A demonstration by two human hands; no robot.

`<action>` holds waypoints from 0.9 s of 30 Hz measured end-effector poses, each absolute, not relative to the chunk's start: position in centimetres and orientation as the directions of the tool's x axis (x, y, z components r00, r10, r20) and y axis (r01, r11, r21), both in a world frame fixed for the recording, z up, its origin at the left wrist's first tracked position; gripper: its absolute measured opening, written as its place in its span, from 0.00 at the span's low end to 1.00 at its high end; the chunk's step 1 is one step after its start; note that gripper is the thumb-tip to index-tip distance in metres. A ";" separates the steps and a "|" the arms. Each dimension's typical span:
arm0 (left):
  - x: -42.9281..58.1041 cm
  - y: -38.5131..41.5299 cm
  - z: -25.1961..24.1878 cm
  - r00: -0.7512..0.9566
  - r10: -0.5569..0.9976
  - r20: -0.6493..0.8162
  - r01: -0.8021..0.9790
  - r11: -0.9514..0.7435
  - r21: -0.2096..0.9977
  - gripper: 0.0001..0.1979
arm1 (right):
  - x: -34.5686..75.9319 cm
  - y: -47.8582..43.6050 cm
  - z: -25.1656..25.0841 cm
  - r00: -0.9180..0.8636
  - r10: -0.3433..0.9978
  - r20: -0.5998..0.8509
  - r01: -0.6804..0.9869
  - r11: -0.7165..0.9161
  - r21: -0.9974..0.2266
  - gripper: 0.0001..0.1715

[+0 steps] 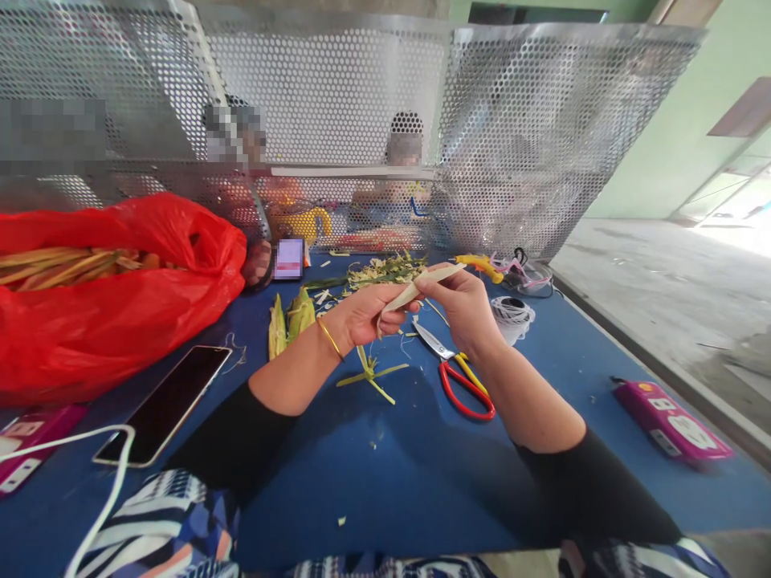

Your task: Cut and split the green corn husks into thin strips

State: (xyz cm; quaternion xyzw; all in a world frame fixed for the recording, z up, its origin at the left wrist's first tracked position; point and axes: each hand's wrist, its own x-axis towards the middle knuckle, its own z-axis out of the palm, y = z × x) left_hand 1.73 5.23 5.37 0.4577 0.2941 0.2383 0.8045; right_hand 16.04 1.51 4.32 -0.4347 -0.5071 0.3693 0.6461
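Observation:
A pale, folded strip of dried husk (398,300) is stretched between my two hands above the blue table. My left hand (372,311), with a gold bangle at the wrist, closes its fingers on the strip's lower part. Higher up, my right hand (463,301) pinches the strip between thumb and fingers. Scissors (467,389) with one red and one yellow handle lie below my right hand, blades slightly apart. Under my left wrist rests a small green piece with several stalks spreading from its knot (369,373). Green husk bundles (299,315) lie left of it.
A red plastic bag (120,321) of dried husks fills the left side. Phones (172,405), a purple box (671,421), a roll of white cord (511,315), clear goggles (533,278) and husk scraps (385,273) lie around. Perforated metal panels (325,96) stand behind; people are beyond.

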 end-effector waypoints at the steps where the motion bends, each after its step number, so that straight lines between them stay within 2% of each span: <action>1: 1.7 5.2 5.3 0.715 0.653 -0.247 -0.115 0.459 0.881 0.12 | 16.1 1.5 4.4 0.213 0.915 0.342 -0.022 0.355 -0.935 0.13; 7: 1.7 5.5 4.8 0.659 0.715 -0.232 -0.021 0.325 0.945 0.07 | 16.9 1.7 4.8 0.246 0.899 0.361 0.065 0.357 -0.932 0.11; 12: 1.7 5.2 4.9 0.508 0.856 -0.093 -0.067 0.147 0.987 0.16 | 17.1 1.7 5.0 0.246 0.902 0.353 0.105 0.338 -0.935 0.11; 17: 2.3 4.4 4.9 0.467 0.884 -0.033 -0.088 0.084 0.993 0.10 | 16.8 1.7 4.9 0.231 0.901 0.368 0.111 0.351 -0.930 0.11; 27: 2.0 4.5 5.1 0.405 0.911 0.075 0.039 -0.099 0.994 0.10 | 17.6 1.7 5.1 0.155 0.930 0.333 0.111 0.318 -0.941 0.12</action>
